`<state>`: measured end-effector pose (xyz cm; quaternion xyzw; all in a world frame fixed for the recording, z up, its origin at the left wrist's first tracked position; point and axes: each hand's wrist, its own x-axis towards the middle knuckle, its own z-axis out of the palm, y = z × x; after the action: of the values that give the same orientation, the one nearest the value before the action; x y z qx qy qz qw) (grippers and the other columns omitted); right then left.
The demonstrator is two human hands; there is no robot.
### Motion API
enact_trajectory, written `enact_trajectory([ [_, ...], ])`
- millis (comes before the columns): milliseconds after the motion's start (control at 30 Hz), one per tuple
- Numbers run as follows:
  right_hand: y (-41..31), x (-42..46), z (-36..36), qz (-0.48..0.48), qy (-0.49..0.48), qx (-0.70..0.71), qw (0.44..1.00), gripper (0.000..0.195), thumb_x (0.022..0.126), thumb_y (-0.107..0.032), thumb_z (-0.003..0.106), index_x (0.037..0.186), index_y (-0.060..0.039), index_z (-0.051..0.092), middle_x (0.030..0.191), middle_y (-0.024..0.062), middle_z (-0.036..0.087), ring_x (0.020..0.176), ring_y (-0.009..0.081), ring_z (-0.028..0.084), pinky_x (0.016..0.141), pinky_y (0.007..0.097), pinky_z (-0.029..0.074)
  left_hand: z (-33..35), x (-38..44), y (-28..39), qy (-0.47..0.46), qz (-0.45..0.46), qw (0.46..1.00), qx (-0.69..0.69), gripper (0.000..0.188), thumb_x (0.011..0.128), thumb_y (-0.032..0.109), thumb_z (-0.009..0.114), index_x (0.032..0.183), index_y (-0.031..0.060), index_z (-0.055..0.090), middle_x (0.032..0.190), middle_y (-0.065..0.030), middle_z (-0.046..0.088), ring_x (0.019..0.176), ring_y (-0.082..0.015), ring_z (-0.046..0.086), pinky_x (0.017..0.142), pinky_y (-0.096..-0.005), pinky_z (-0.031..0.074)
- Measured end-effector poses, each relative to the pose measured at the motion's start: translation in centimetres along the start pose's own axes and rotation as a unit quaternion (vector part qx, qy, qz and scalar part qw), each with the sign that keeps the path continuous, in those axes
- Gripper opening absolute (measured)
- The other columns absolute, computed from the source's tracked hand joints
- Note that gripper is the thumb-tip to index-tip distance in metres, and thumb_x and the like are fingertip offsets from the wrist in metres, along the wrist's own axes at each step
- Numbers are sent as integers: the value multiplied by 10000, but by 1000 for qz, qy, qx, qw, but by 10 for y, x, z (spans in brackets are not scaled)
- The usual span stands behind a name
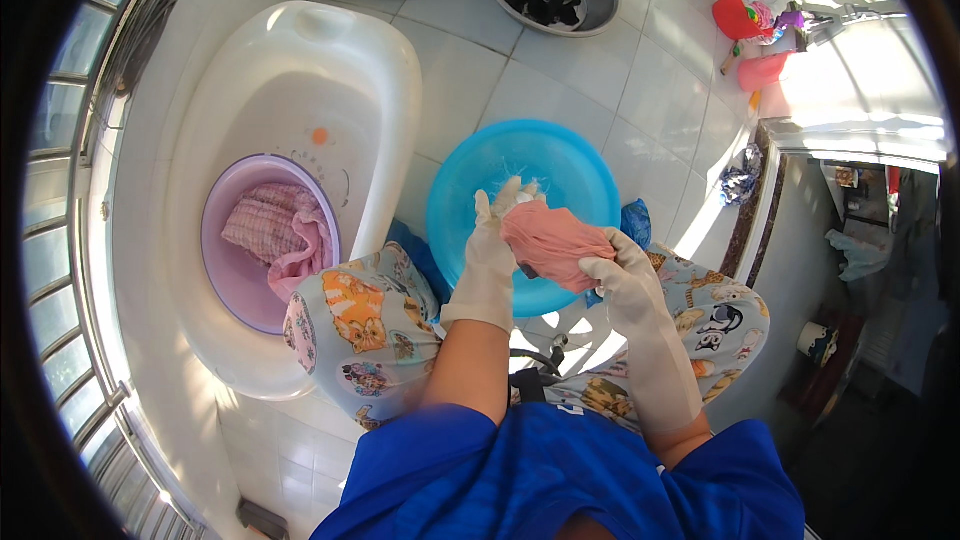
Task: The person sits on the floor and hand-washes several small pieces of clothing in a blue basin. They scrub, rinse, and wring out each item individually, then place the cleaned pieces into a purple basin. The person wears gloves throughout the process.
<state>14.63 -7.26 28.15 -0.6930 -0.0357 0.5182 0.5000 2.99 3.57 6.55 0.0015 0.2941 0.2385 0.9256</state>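
Note:
Both my hands wear long off-white rubber gloves above a round blue plastic basin (465, 157) on the floor between my knees. My right hand (619, 262) grips the right end of a wet-looking pink cloth (555, 244), thumb on top. At the cloth's other end is my left hand (499, 217), palm against it and thumb raised apart; whether its fingers close on the cloth is unclear. Something whitish shows by the left fingers, too blurred to name. A small dark patch hangs under the cloth's lower left edge. Water in the basin looks splashed near the left fingertips.
On my left stands a white baby bathtub (397, 112) holding a purple basin (214, 270) with pink checked fabric (270, 225). A steel bowl (607, 4) with dark cloths (540, 0) sits ahead. Red (733, 13) and pink (761, 73) containers stand far right, near a doorway.

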Motion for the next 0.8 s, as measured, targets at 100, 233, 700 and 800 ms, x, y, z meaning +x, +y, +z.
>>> enact_trajectory([
  [100, 22, 27, 21, -104, 65, -211, 970, 332, 927, -174, 788, 1203, -17, 692, 1306, 193, 701, 1197, 248, 672, 999, 380, 543, 14, -3, 3, -66, -43, 991, -107, 784, 1090, 708, 407, 1576, 101, 508, 1519, -188, 560, 1387, -345, 580, 1191, -554, 494],
  [233, 71, 66, 29, -449, 95, -439, 772, 257, 873, -234, 859, 995, -71, 703, 1406, 227, 644, 1275, 399, 619, 1047, 514, 525, 26, -12, -1, -82, -112, 985, -108, 679, 1110, 634, 450, 1510, 96, 554, 1492, -160, 578, 1346, -320, 604, 1148, -513, 529],
  [700, 90, 95, 32, -468, -44, -228, 853, 250, 1068, -304, 672, 1014, -59, 669, 1243, 166, 701, 1171, 372, 643, 1018, 479, 506, -4, 11, -38, -43, -19, 991, -128, 152, 1117, 257, 553, 1112, 119, 617, 972, 13, 619, 888, -146, 637, 806, -314, 547],
  [800, 104, 107, 24, -255, -3, -111, 961, 285, 1099, -330, 651, 1078, -47, 678, 1178, 123, 730, 1071, 249, 672, 958, 383, 529, 44, -15, -23, 189, -43, 979, 58, 184, 1099, 276, 612, 1104, 96, 648, 935, -3, 645, 848, -139, 635, 781, -307, 542],
])
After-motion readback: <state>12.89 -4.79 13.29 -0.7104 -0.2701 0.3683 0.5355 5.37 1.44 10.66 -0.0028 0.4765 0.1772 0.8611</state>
